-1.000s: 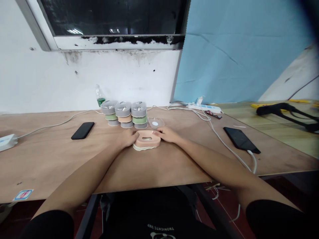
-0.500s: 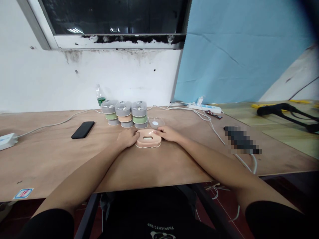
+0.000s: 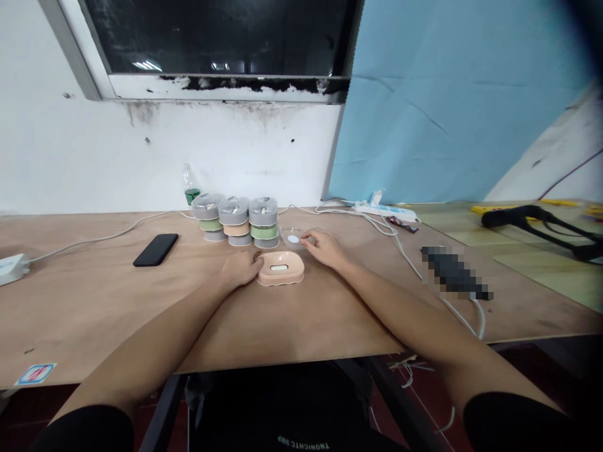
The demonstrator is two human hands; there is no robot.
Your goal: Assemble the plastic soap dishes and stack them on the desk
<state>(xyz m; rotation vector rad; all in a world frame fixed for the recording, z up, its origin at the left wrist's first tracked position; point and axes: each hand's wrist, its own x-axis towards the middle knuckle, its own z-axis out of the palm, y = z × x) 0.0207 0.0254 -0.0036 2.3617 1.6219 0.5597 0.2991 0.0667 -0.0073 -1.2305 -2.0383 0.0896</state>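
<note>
A peach soap box [image 3: 281, 278] without a cover sits on the table in front of me; its inner tray has an oval slot in the middle. My left hand [image 3: 241, 269] grips the box's left end, thumb over the rim. Just behind the box lies a clear plastic lid [image 3: 288, 233] with a round white sticker. My right hand [image 3: 326, 246] is at the lid's right edge, fingers and thumb closed around it. Several stacked soap boxes [image 3: 235, 221] in grey, green and peach, with clear lids on top, stand behind my left hand.
A black phone [image 3: 156, 250] lies on the left, near a white adapter [image 3: 14, 268] with a cable. A bottle [image 3: 190, 185] stands by the wall. At the back right are a white power strip [image 3: 386, 211] and loose cables; a blurred dark object [image 3: 456, 272] lies on the right.
My right hand has left the soap box's right side and moved back to the clear lid. The left hand stays on the box. The view has tilted slightly up.
</note>
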